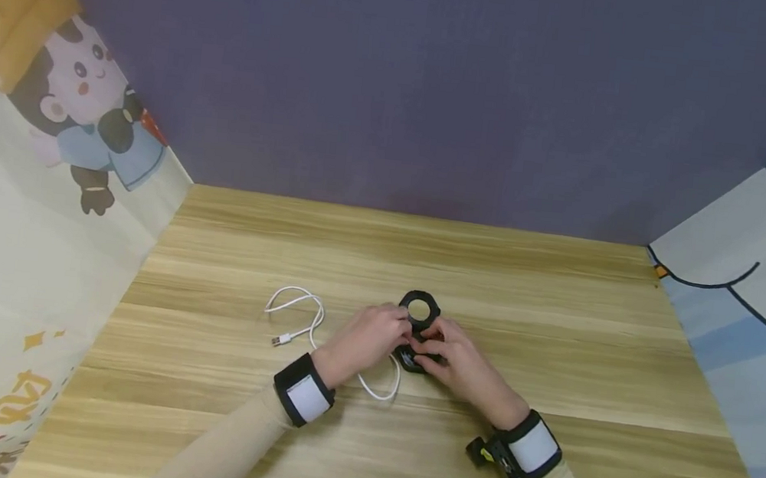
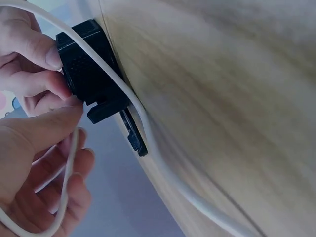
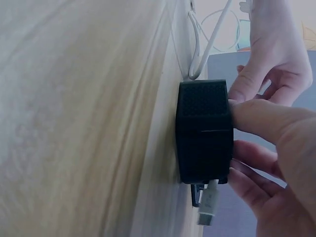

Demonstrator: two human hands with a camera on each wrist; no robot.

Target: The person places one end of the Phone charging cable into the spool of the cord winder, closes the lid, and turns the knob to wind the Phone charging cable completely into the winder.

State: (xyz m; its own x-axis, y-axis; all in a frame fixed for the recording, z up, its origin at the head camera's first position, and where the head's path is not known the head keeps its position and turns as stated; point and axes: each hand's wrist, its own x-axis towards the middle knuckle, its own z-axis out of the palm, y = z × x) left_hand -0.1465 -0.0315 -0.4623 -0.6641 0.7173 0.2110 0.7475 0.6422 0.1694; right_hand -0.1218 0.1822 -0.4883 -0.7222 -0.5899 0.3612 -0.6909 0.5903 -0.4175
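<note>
A person works a black case [image 1: 410, 360] between two hands on a wooden table [image 1: 576, 319], near the middle of the surface. The right hand [image 1: 464, 361] grips it with thumb and fingers drawn in around its sides; the left hand [image 1: 366, 340] meets it at the edge, its fingers curled and pinching a white cable [image 2: 143, 117]. Seen from the head, the hands largely hide the case, while a black octagonal ring [image 1: 434, 313] lies just beyond it and a USB plug [image 1: 282, 339] rests to the left, beside a loop of the cable. The right wrist's view alone reveals a white connector [image 3: 208, 204] poking from the case; the left wrist's view shows the cable running across the left hand's fingers and passing in front of the case. Whether ring and case are joined cannot be told. Pale wood grain stripes the tabletop, a dark purple-blue wall [image 1: 398, 86] stands behind, and cartoon-printed panels [image 1: 2, 233] flank both sides.
</note>
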